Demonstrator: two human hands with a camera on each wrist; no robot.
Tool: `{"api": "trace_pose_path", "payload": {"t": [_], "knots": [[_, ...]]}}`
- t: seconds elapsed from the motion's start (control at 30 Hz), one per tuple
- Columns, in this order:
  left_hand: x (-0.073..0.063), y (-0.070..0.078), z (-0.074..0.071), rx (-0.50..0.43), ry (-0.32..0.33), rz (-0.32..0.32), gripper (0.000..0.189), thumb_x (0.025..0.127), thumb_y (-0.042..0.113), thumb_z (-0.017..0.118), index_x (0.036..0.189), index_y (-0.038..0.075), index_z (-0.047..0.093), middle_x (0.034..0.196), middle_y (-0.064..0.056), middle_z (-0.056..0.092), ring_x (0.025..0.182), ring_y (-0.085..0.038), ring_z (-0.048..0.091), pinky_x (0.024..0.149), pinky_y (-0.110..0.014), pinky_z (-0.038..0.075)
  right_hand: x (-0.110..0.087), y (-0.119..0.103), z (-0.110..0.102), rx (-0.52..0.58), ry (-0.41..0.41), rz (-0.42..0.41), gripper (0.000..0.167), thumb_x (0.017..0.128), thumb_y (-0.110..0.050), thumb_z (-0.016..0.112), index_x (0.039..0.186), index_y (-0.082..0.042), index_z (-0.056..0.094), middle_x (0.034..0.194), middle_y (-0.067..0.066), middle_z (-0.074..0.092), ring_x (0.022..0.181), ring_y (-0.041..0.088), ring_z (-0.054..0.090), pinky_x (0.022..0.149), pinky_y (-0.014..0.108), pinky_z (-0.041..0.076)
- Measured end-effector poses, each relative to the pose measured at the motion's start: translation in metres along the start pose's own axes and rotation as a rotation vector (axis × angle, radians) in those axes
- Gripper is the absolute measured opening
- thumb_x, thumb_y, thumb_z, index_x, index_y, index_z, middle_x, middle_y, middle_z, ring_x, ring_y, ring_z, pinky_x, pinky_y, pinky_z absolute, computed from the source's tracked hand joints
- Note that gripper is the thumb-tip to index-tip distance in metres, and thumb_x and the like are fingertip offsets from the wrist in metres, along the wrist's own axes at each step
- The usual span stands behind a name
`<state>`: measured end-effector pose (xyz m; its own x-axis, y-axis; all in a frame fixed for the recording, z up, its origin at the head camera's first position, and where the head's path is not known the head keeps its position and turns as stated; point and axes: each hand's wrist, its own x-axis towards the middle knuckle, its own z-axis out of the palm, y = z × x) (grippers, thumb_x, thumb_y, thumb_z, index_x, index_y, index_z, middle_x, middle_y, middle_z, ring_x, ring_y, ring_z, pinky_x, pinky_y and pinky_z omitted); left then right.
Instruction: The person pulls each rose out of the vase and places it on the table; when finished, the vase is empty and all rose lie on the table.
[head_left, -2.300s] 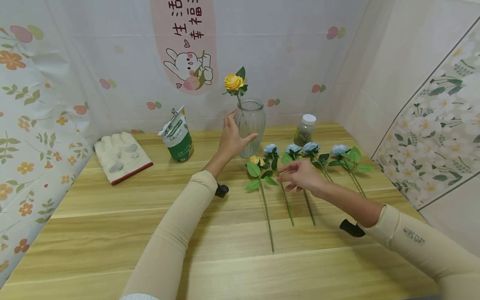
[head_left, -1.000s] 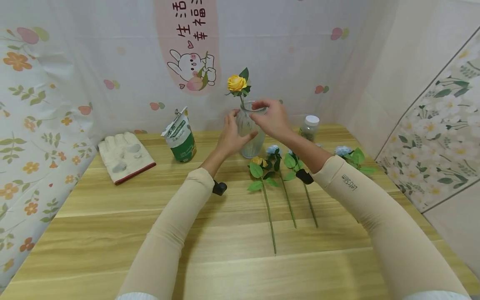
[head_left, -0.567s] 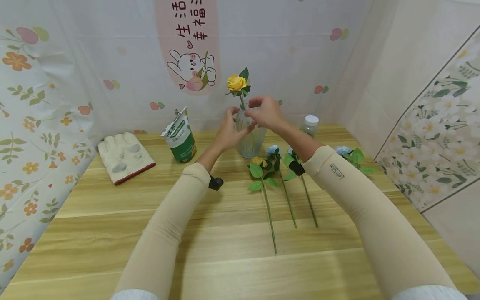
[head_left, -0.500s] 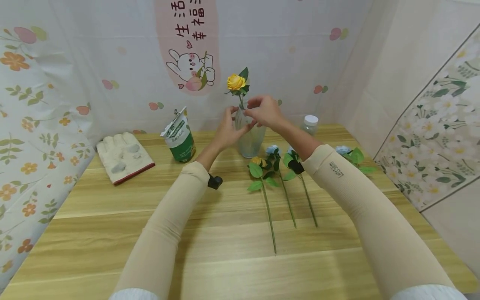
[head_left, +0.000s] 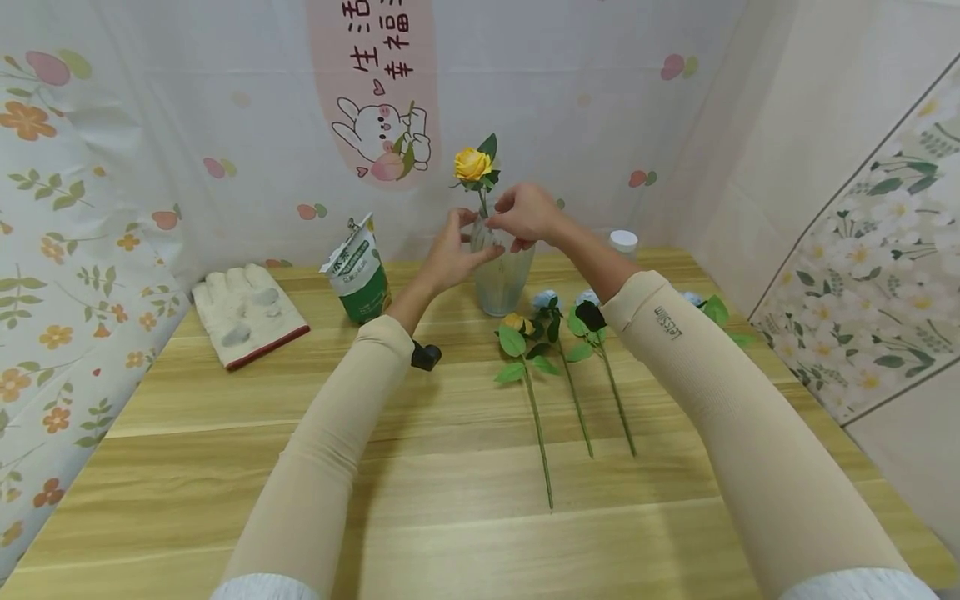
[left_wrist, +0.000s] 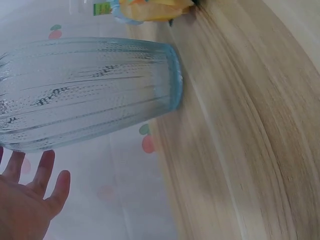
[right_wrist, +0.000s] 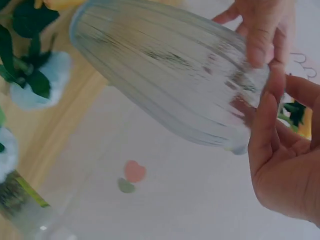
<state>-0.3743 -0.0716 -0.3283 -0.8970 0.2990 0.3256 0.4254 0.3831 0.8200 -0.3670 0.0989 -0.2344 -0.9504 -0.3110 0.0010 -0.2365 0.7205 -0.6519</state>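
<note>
A clear ribbed glass vase (head_left: 501, 287) stands at the back of the table, holding one yellow artificial rose (head_left: 472, 164) whose bloom rises above the mouth. My left hand (head_left: 450, 257) grips the vase's upper left side, thumb across the front and fingers spread along the far side. At the mouth, my right hand (head_left: 529, 215) pinches the rose's stem with thumb and forefinger; part of the rim is hidden behind it. In the right wrist view both hands meet at the neck of the vase (right_wrist: 160, 65).
A second yellow rose (head_left: 512, 340) and several blue roses (head_left: 546, 302) lie right of centre, stems toward the front. My right forearm partly covers them and a white-lidded jar (head_left: 622, 242). A green-and-white pouch (head_left: 360, 279) and white work gloves (head_left: 247, 315) sit at the left.
My right hand has moved from over the lying roses up to the vase mouth and onto the stem. My left hand shifts slightly at the vase; the standing rose keeps its place.
</note>
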Motion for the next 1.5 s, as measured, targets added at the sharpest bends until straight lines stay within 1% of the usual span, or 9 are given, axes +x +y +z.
{"api": "trace_pose_path", "payload": {"t": [0.13, 0.3, 0.43, 0.83, 0.93, 1.07, 1.2, 1.4, 1.5], "knots": [[0.002, 0.000, -0.001, 0.028, 0.011, 0.018, 0.079, 0.089, 0.035, 0.075, 0.148, 0.007, 0.030, 0.153, -0.013, 0.037, 0.133, -0.028, 0.045, 0.104, -0.040, 0.042, 0.002, -0.007, -0.003, -0.057, -0.021, -0.026, 0.051, 0.096, -0.025, 0.064, 0.136, 0.006, 0.055, 0.131, 0.021, 0.061, 0.046, 0.009, 0.060, 0.053, 0.025, 0.054], [0.003, 0.000, 0.000, 0.074, -0.010, 0.035, 0.080, 0.091, 0.034, 0.074, 0.153, 0.007, 0.031, 0.154, -0.011, 0.037, 0.132, -0.028, 0.045, 0.102, -0.039, 0.044, 0.003, -0.005, -0.002, 0.047, -0.115, 0.058, 0.051, 0.099, -0.023, 0.061, 0.141, 0.002, 0.051, 0.135, 0.019, 0.059, 0.052, 0.010, 0.065, 0.054, 0.025, 0.055], [0.004, 0.000, 0.001, 0.075, -0.014, 0.049, 0.077, 0.091, 0.031, 0.074, 0.152, 0.007, 0.033, 0.153, -0.012, 0.038, 0.134, -0.027, 0.043, 0.103, -0.041, 0.044, 0.003, 0.001, 0.002, 0.097, -0.148, 0.060, 0.047, 0.099, -0.022, 0.060, 0.141, 0.000, 0.052, 0.127, 0.019, 0.063, 0.053, 0.011, 0.065, 0.054, 0.025, 0.055], [0.004, 0.005, 0.001, 0.084, -0.029, 0.011, 0.080, 0.089, 0.037, 0.074, 0.152, 0.011, 0.031, 0.154, -0.011, 0.036, 0.132, -0.028, 0.044, 0.102, -0.040, 0.043, -0.005, 0.020, 0.006, 0.135, 0.040, -0.092, 0.033, 0.099, -0.024, 0.062, 0.120, 0.001, 0.068, 0.114, 0.022, 0.068, 0.056, 0.013, 0.067, 0.051, 0.024, 0.051], [0.005, 0.004, 0.001, 0.084, -0.030, 0.008, 0.080, 0.089, 0.038, 0.075, 0.151, 0.011, 0.032, 0.154, -0.010, 0.036, 0.133, -0.028, 0.044, 0.101, -0.041, 0.044, -0.009, 0.021, 0.007, 0.113, 0.102, -0.083, 0.031, 0.098, -0.026, 0.063, 0.116, -0.001, 0.070, 0.112, 0.019, 0.070, 0.058, 0.012, 0.067, 0.050, 0.024, 0.049], [0.005, 0.005, 0.001, 0.087, -0.025, -0.001, 0.080, 0.088, 0.038, 0.076, 0.151, 0.013, 0.034, 0.154, -0.009, 0.037, 0.133, -0.027, 0.045, 0.101, -0.041, 0.045, -0.016, 0.019, 0.010, 0.114, 0.172, -0.074, 0.028, 0.098, -0.026, 0.064, 0.111, -0.003, 0.072, 0.110, 0.014, 0.072, 0.064, 0.023, 0.069, 0.050, 0.024, 0.048], [0.006, 0.004, 0.001, 0.101, -0.021, -0.002, 0.079, 0.088, 0.038, 0.075, 0.151, 0.014, 0.034, 0.153, -0.010, 0.038, 0.131, -0.027, 0.047, 0.100, -0.040, 0.046, -0.018, 0.019, 0.012, 0.100, 0.204, -0.110, 0.025, 0.098, -0.023, 0.064, 0.109, -0.002, 0.072, 0.109, 0.014, 0.072, 0.075, 0.032, 0.069, 0.051, 0.024, 0.048], [0.005, 0.004, 0.000, 0.102, -0.029, -0.005, 0.080, 0.089, 0.038, 0.075, 0.152, 0.012, 0.032, 0.153, -0.013, 0.038, 0.125, -0.032, 0.051, 0.099, -0.042, 0.046, -0.018, 0.025, 0.014, 0.073, 0.230, -0.168, 0.023, 0.095, -0.017, 0.068, 0.111, -0.002, 0.072, 0.108, 0.015, 0.072, 0.076, 0.027, 0.069, 0.056, 0.024, 0.050], [0.005, 0.005, 0.000, 0.108, -0.038, -0.004, 0.081, 0.090, 0.039, 0.074, 0.153, 0.012, 0.031, 0.153, -0.013, 0.037, 0.126, -0.031, 0.049, 0.099, -0.042, 0.045, -0.019, 0.029, 0.016, 0.139, 0.262, -0.183, 0.023, 0.096, -0.018, 0.067, 0.114, -0.003, 0.071, 0.110, 0.015, 0.072, 0.074, 0.029, 0.070, 0.057, 0.026, 0.052]]}}
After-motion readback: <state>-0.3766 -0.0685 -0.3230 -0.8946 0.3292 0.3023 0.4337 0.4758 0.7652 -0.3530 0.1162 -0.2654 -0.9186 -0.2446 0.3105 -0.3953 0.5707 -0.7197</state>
